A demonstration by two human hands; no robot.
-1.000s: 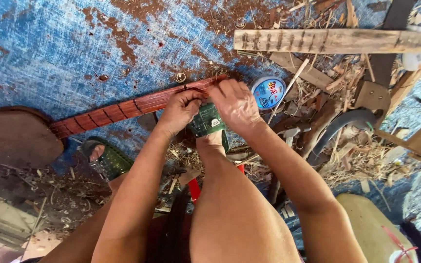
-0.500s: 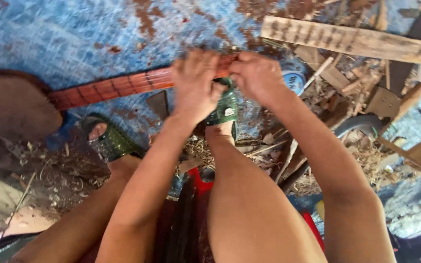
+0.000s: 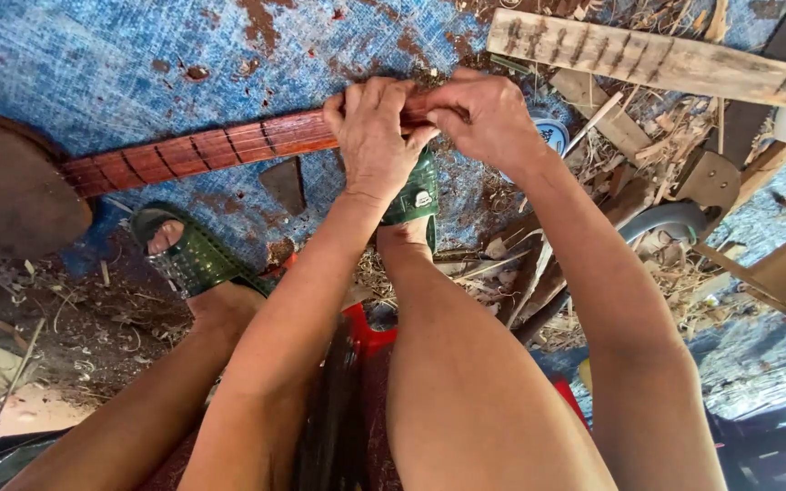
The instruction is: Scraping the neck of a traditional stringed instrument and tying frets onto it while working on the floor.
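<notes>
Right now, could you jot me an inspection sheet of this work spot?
Surface: blue tarp, worn, with brown patches.
Work things: reddish wooden neck with dark cross lines, joined to a rounded brown body.
Clutter: wood shavings, notched plank, offcuts.
Hands: left hand wraps the neck; right hand pinches at the neck's end.
Cables: nothing seen.
Surroundings: green sandals on both feet, red stool under the person.
</notes>
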